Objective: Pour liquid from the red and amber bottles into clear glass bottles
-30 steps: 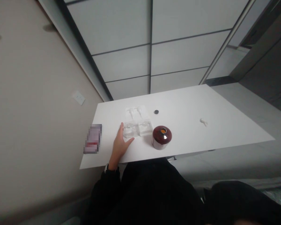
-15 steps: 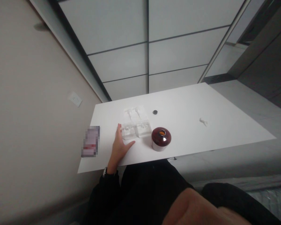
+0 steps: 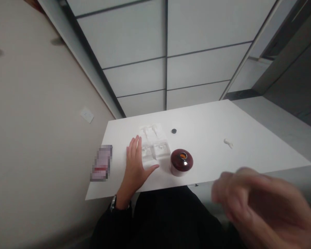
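Note:
My left hand (image 3: 135, 169) lies on the white table with its fingers stretched and its thumb spread to the right. It is at the left edge of a clear moulded plastic tray (image 3: 155, 159), whose far part has two narrow hollows and whose near part has two boxy ones. Right of the tray stands a round pot (image 3: 181, 160) with a glossy dark red top, a pale lower body and a rimmed opening showing orange. Close to the camera, my right hand (image 3: 261, 207) is raised off the table, fingers bent and blurred; I cannot make out anything in it.
The white table (image 3: 204, 128) stands against a wall. A small dark round disc (image 3: 173, 131) lies behind the pot, a small white forked piece (image 3: 228, 143) farther right. A pixelated pinkish item (image 3: 102, 163) is at the left edge. Paneled doors (image 3: 142, 76) rise behind.
My right hand has risen from the bottom edge up and to the right. My left hand has shifted slightly right along the tray's edge, fingers more visible. The view has tilted a little.

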`<state>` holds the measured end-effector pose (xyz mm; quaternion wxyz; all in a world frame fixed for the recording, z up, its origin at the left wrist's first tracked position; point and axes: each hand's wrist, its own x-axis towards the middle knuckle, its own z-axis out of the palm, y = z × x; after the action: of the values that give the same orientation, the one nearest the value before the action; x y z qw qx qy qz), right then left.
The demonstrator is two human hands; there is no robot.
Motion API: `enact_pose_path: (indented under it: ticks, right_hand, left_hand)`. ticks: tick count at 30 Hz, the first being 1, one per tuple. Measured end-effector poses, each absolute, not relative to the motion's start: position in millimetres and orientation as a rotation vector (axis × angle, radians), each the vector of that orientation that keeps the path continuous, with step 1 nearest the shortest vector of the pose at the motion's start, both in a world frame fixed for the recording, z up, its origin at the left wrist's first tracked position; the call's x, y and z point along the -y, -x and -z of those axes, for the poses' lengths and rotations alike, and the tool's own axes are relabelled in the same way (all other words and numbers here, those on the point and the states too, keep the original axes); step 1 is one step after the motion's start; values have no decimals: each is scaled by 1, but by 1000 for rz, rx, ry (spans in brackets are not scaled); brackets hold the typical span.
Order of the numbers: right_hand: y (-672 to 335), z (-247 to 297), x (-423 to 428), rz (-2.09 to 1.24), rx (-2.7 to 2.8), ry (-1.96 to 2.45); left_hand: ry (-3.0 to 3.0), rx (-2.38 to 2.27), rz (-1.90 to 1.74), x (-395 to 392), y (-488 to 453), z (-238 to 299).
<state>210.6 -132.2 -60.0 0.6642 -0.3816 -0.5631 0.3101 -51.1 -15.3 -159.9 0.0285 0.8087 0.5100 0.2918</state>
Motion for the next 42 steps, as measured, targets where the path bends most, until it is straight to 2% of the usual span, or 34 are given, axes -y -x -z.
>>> enact_pose_path:
  ticks: [3,8,11,16,22,28,35,42]
  right_hand:
    - [-212,105,97,-517,1078,944]
    - [-207,205,77,-741,1328,1174]
    - [-197,233,74,-799,1327,1251]
    - [-199,231,70,-767,1304,1349]
    - [-226,227,82,-605,1239,1446]
    - [-231,215,89,-611,1279,1475]
    - [-203,212,81,-717,1296,1357]
    - [-178,215,73,-795,1360,1269]
  left_hand:
    - [-2630,-1525,-641,1,35,131]
    - [-2733,-1416,-278,-25,13,119]
    - [-2764,-1392,-194,-31,2,122]
    - [-2759,-1388,-268,-33,-6,125]
    - [-2656,-1338,-633,-11,-2,115]
    - [-2359,-1191,-908,34,12,99]
    - [-2032,-1346,-1075,80,36,107]
    - [-1750,-1500,-1066,97,54,126]
